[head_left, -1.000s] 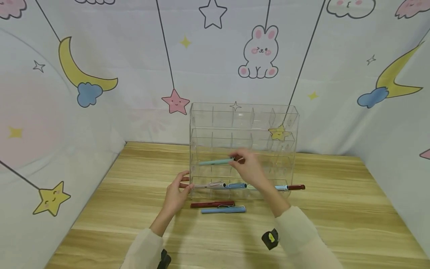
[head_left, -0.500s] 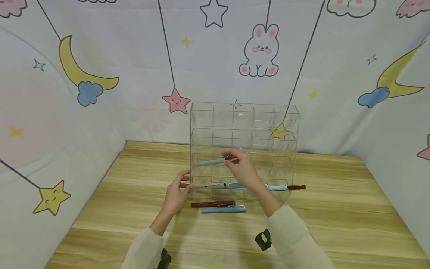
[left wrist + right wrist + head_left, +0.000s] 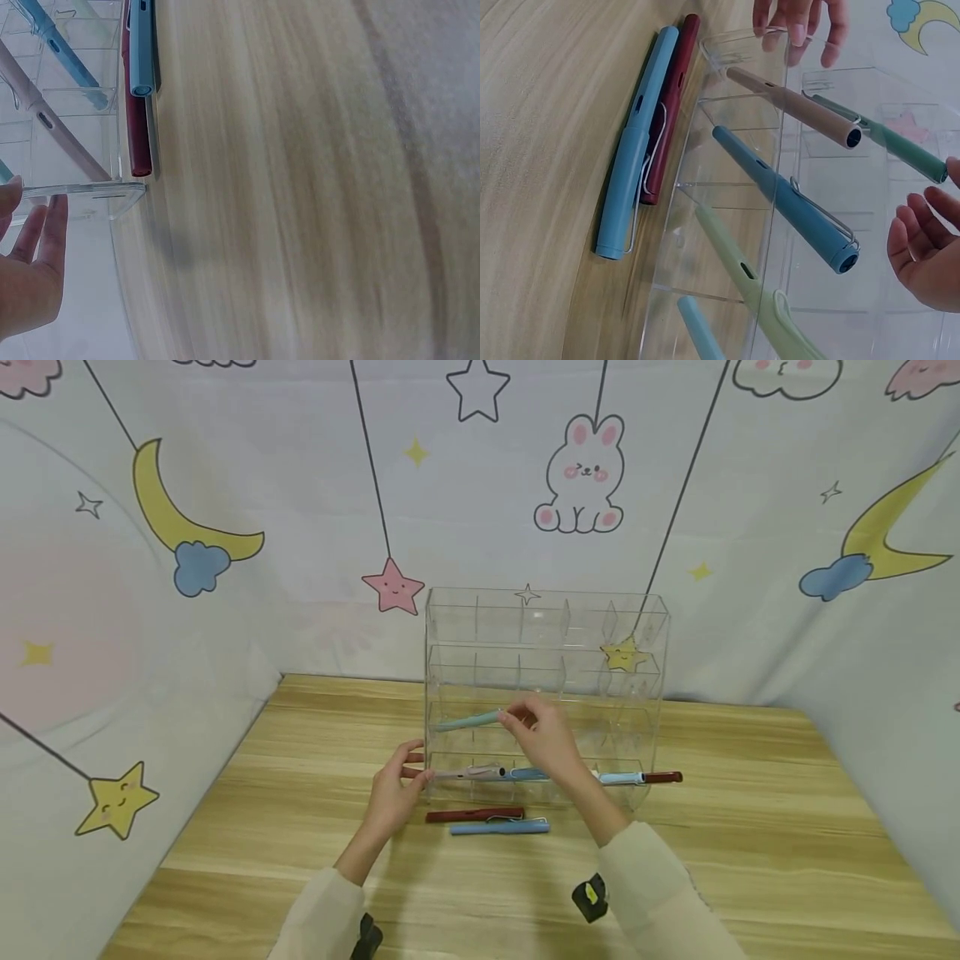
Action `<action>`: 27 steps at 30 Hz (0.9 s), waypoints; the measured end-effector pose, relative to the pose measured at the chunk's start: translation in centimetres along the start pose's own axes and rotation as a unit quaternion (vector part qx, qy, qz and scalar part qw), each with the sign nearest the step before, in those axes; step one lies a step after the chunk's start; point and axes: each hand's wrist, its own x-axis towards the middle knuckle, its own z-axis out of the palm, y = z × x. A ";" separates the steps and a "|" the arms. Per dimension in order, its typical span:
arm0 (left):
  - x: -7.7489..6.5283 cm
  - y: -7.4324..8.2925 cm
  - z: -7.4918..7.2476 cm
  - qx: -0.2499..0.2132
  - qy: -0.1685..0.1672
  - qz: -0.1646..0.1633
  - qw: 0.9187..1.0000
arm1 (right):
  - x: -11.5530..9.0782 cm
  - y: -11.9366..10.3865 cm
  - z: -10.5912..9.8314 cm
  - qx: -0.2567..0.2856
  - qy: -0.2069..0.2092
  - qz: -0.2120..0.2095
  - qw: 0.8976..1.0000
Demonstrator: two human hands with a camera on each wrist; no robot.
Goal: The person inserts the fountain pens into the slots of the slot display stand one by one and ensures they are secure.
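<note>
The right hand (image 3: 543, 739) holds the cap end of a green pen (image 3: 468, 722) between thumb and finger, the grip narrow. That pen lies tilted at the left of a clear tiered rack (image 3: 543, 670), one row above the lowest. The left hand (image 3: 393, 789) grips the rack's left side wall, thumb in front and fingers behind.

The lowest row is the busy one: a pinkish pen (image 3: 468, 772) stands just in front of the green one, then a blue pen (image 3: 527, 773), a pale green pen (image 3: 746, 270) and a light blue pen (image 3: 621, 778), with a dark red end (image 3: 663, 777) jutting past the rack's right side. From the head view the right forearm crosses this row — it covers most of the pale green pen. On the counter (image 3: 750, 860), close along the rack's front, a dark red pen (image 3: 475, 816) and a second blue pen (image 3: 499, 829) lie side by side. A printed cloth (image 3: 300, 485) hangs behind.
</note>
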 end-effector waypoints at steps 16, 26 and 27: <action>0.0 0.1 0.0 -0.001 0.003 0.001 1.000 | -0.3 0.2 -0.1 0.003 -0.021 -0.028 0.999; 0.0 0.2 0.1 0.003 0.007 -0.001 1.000 | -0.4 0.1 -0.5 0.002 -0.033 -0.028 0.999; 0.0 0.2 0.1 0.002 0.007 -0.001 1.000 | -0.4 0.1 -0.6 0.003 -0.037 -0.028 0.999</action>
